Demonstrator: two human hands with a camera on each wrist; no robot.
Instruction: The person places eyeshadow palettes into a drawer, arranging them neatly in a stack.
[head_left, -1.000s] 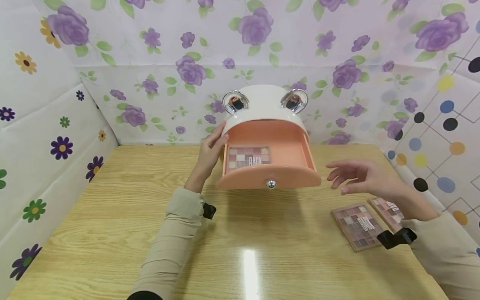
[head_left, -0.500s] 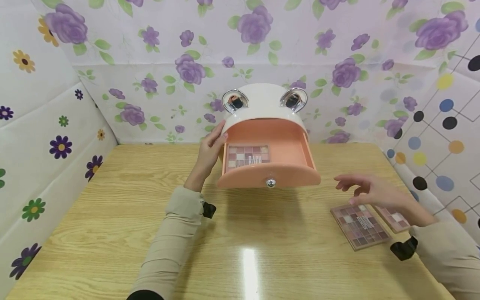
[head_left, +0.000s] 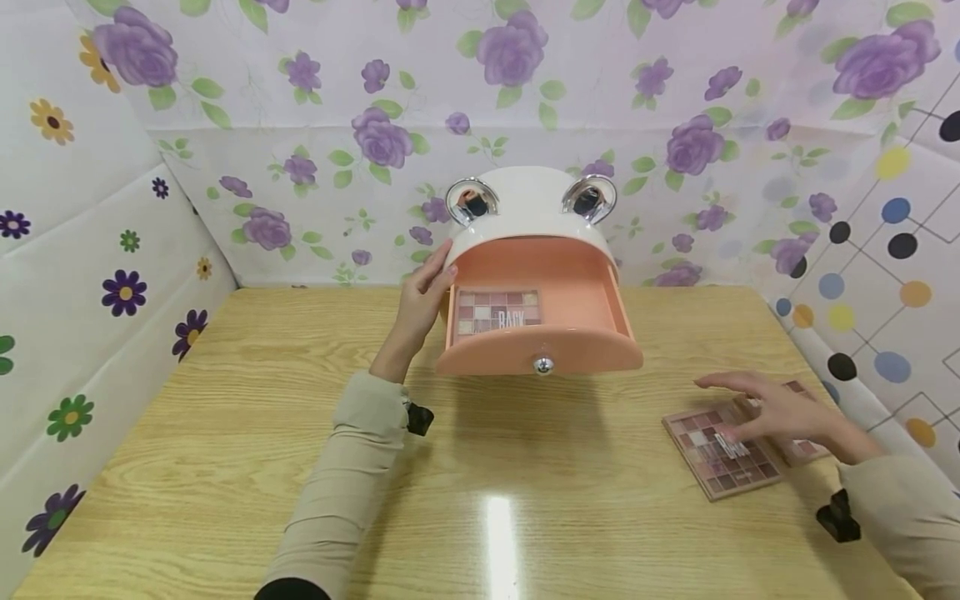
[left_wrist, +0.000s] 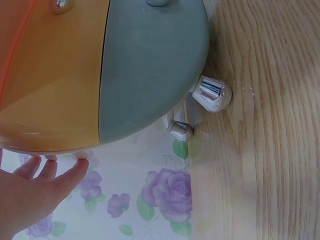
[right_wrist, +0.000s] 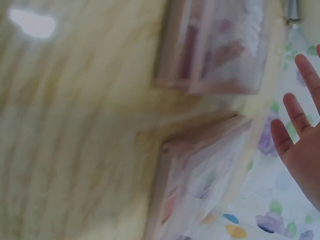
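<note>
Drawer of smooth peach plastic with a curved front (head_left: 588, 350) stands pulled out from a glossy rounded cabinet with a white domed top (head_left: 528, 204) on a light wood-grain table (head_left: 562, 517). In it, a flat rectangular make-up palette with a clear lid, pinkish pans and white lettering (head_left: 495, 310) lies in the left half, next to the left wall and just behind the front, which bears a round silver knob (head_left: 543, 365). Below, as the left wrist view shows, the cabinet has a yellow-orange front (left_wrist: 55, 90) and a grey-green front (left_wrist: 150, 70), both flush with its body, and a shiny silver foot (left_wrist: 212, 94). The left hand (head_left: 420, 302) rests on the cabinet's left side, its fingers fairly straight against the shell and its thumb by the front edge. Two more palettes lie to the cabinet's right, just beside each other: a nearer lidded one with a grid of pink and brown pans (head_left: 708, 458) and a farther one partly hidden (head_left: 808, 450). Above them hangs the right hand (head_left: 783, 414), its fingers extended and grasping nothing; whether it touches either lid cannot be told.
</note>
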